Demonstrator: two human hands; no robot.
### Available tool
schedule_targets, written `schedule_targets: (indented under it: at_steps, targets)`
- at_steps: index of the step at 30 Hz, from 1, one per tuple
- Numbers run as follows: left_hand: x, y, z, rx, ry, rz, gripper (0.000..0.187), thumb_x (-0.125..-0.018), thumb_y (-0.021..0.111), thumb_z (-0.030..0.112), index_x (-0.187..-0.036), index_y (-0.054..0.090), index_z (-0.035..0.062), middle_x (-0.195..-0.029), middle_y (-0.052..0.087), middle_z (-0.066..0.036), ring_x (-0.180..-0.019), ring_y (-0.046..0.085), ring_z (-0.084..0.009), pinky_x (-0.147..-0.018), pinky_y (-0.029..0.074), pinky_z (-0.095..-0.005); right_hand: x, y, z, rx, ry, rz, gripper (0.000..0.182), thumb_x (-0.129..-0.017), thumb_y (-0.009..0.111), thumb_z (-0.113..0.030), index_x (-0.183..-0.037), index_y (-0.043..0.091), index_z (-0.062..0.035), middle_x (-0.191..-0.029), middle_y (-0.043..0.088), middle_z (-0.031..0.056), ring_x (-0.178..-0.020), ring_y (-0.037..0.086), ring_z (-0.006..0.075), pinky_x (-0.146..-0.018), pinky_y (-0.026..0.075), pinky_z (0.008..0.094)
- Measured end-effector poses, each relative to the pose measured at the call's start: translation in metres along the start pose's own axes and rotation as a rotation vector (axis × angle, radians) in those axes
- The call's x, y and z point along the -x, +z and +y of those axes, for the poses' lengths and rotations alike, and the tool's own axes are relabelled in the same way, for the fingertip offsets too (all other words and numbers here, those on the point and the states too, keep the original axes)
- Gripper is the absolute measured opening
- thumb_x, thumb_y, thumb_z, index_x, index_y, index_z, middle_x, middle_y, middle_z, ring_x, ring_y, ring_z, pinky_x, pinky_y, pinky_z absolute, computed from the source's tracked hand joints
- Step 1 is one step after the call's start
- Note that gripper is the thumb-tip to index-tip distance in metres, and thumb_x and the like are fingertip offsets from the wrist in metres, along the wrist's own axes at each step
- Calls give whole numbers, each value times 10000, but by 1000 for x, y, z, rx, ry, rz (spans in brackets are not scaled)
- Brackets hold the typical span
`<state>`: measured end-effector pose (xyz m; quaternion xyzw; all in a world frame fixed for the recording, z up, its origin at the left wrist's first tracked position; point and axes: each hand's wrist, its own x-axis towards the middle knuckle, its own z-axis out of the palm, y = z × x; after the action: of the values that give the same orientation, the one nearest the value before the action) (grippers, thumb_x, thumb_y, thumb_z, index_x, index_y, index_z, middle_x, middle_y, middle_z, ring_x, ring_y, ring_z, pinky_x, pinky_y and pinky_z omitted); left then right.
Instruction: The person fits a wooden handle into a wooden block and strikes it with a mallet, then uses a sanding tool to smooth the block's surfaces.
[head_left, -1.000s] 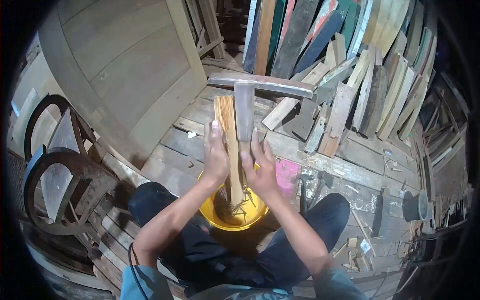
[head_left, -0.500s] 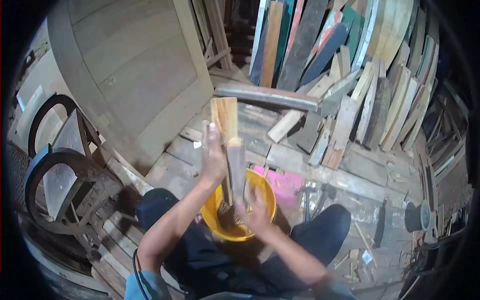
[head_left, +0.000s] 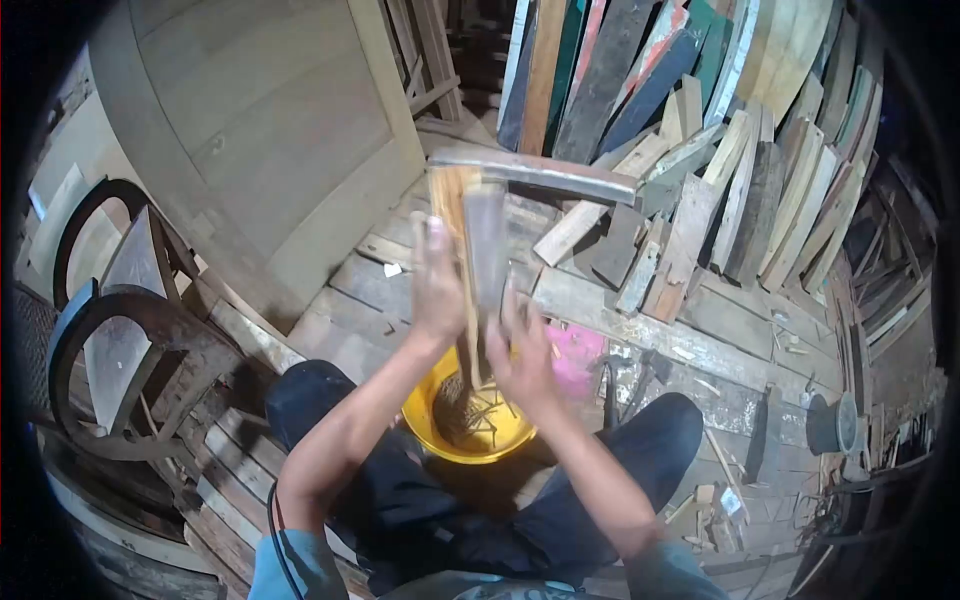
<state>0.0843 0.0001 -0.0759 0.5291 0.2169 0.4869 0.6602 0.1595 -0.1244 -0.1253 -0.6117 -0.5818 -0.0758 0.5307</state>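
Observation:
My left hand is closed around a light-coloured wooden board, held upright over a yellow bucket. Close against the board's right side stands a grey-brown flat piece, smeared by motion; its exact kind does not show. The fingers of my right hand are curled about the lower end of that piece. Inside the bucket, between my knees, lies a heap of thin brown nails, with several loose ones beside it. The board's lower end reaches down into the bucket.
A pink sheet and a hammer lie right of the bucket. Stacked wood offcuts lean at the back right. A large wooden panel stands at the left, behind curved dark wooden frames. A grey pot sits far right.
Both hands have risen away from the bucket. The grey-brown piece has moved up along the board, its top now near the board's top. More of the nails shows.

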Motion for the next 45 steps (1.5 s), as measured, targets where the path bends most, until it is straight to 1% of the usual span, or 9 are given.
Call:
schedule_targets:
  at_steps: [4,7,8,13,19,22,25,33,45]
  targets:
    - [-15,-3,23,26,114,77,468,-1034,251,357,-1155,438,-54,-1095,530,-134,-1010,513,-203,-950,394,-339,60,13,-17,-103,-61,-167,512,-883,558,-112,-1344,416,61,-1208,457,326,-1072,487,478,-990,362,459]
    - [1,-20,18,202,115,-262,538,-1007,297,470,-1233,467,12,-1078,541,-75,-985,525,-138,-876,433,-304,-2,-1,-7,-32,37,-117,526,-876,584,-110,-1362,421,7,-965,467,236,-810,535,344,-714,463,428]
    - [-2,-14,17,117,135,-157,527,-1009,298,458,-1234,464,11,-1092,535,-76,-997,518,-138,-892,422,-304,-19,-8,-14,-70,20,-68,534,-870,590,-102,-1366,420,-1,-922,453,228,-771,528,323,-668,461,424]
    - [-33,-6,44,-110,292,182,456,-1020,303,411,-1179,476,20,-1071,516,-54,-1004,483,-138,-923,384,-300,61,14,-1,28,-154,-138,545,-863,601,-97,-1368,419,0,-917,456,241,-794,535,317,-698,459,402]
    - [-27,-7,41,-200,299,197,436,-1022,307,398,-1185,457,23,-1092,500,-57,-1004,474,-144,-921,380,-303,31,3,-7,-41,45,-209,549,-861,603,-86,-1371,418,-3,-880,447,193,-760,507,316,-675,444,391]
    - [-45,-11,54,-161,397,228,456,-1026,295,392,-1190,453,-4,-1088,507,-82,-1001,473,-155,-921,373,-304,78,10,-3,-39,-140,-233,531,-867,573,-67,-1366,416,23,-987,480,253,-885,525,412,-784,461,421]
    - [-37,-15,38,-130,377,226,478,-1028,281,392,-1183,450,-27,-1070,515,-104,-988,472,-166,-916,368,-306,44,10,-5,-106,114,-280,527,-867,587,-83,-1358,425,16,-912,460,210,-788,524,344,-698,449,392]
    - [-45,-23,46,-69,401,341,400,-1020,278,384,-1190,449,64,-1056,469,-33,-960,480,-127,-885,407,-301,65,9,11,-9,-145,-201,564,-854,612,-94,-1376,416,-6,-886,466,185,-732,507,319,-683,464,373]
    - [-39,-25,36,20,244,270,471,-1002,302,451,-1218,440,55,-1056,510,-60,-942,530,-165,-824,451,-317,6,-5,5,-31,-23,-203,538,-872,598,-123,-1378,433,-43,-835,442,155,-730,505,274,-648,433,347]
